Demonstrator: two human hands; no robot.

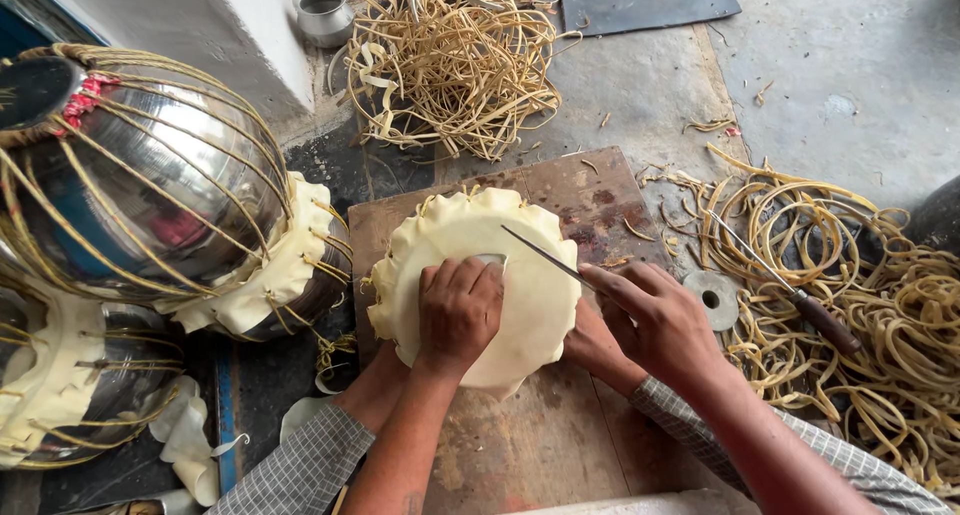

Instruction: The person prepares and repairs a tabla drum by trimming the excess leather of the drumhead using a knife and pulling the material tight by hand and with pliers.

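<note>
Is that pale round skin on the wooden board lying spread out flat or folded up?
Spread out: the skin lies open on the board, edges ruffled.

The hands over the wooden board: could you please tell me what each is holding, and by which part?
The right hand holds a thin knife by its handle end. The left hand presses flat on the cream round skin, not gripping it.

Metal drums [150, 185]; strip heaps [455, 65]
</note>
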